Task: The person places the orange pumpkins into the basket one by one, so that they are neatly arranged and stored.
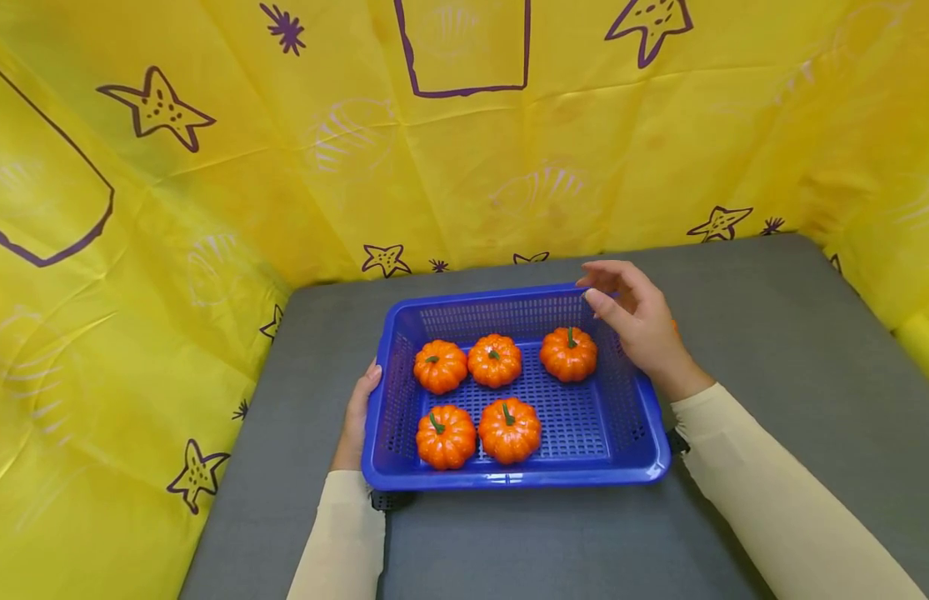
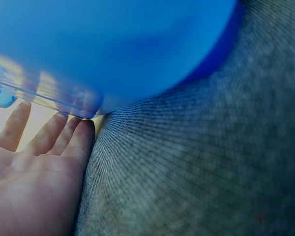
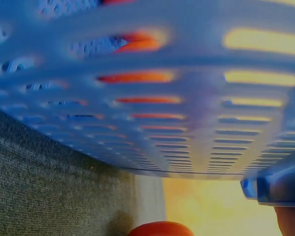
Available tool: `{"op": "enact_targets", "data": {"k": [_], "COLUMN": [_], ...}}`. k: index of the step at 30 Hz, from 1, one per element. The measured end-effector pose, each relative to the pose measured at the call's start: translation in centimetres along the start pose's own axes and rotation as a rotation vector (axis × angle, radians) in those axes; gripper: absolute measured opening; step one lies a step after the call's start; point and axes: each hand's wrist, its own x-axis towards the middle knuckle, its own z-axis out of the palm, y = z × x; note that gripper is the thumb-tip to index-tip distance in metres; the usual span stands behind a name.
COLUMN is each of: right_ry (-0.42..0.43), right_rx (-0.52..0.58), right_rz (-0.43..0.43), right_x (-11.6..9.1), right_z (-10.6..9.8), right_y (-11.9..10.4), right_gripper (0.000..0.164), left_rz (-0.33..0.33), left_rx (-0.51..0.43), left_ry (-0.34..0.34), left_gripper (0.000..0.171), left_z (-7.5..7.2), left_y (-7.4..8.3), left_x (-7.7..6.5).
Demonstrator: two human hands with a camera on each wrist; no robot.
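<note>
A blue plastic basket (image 1: 509, 480) with slotted walls rests on the grey table, and several small orange pumpkins (image 1: 510, 430) with green stems lie inside it. One pumpkin (image 1: 568, 354) sits apart toward the back right of the basket. My left hand (image 1: 357, 417) is at the basket's left side; in the left wrist view its fingers (image 2: 54, 135) extend nearly straight against the outer wall. Over the back right corner, my right hand (image 1: 640, 321) has its thumb and bent fingers spread apart, with nothing visible between them.
Outside the basket, an orange-red rounded object (image 3: 162, 229) shows at the bottom of the right wrist view. Grey cloth covers the table (image 1: 794, 350). A yellow curtain (image 1: 464, 167) with sea-creature drawings stands behind and along both sides.
</note>
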Motion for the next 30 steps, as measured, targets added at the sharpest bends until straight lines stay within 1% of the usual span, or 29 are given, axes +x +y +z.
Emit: {"op": "enact_targets", "data": {"k": [3,6,11,18,25,30], "right_ry": [0.016,0.019,0.042,0.094,0.143,0.176], "right_rx": [0.082,0.111,0.125,0.162,0.171,0.2], "right_rz": [0.003,0.001,-0.01,-0.016,0.032,0.015], "right_x": [0.0,0.1,-0.2,-0.9,-2.0,-2.7], "right_z": [-0.2,-0.3,-0.8,-2.1,-3.4,-4.4], "right_y": [-0.1,0.0,0.2,0.5,0.2,0.3], "right_gripper": [0.034,0.034,0.034,0.033,0.035,0.035], "left_rz": [0.004,0.001,-0.01,-0.004,0.005,-0.013], "left_rx": [0.0,0.0,-0.001,-0.006,-0.017,-0.012], "left_ry": [-0.003,-0.004,-0.001,-0.014,-0.018,-0.011], "left_gripper": [0.068,0.067,0.067,0.066,0.065,0.065], "left_z": [0.0,0.0,0.1,0.1,0.1,0.1], "left_y": [0.0,0.0,0.2,0.2,0.1,0.2], "left_x": [0.0,0.0,-0.1,-0.1,-0.1,-0.1]}}
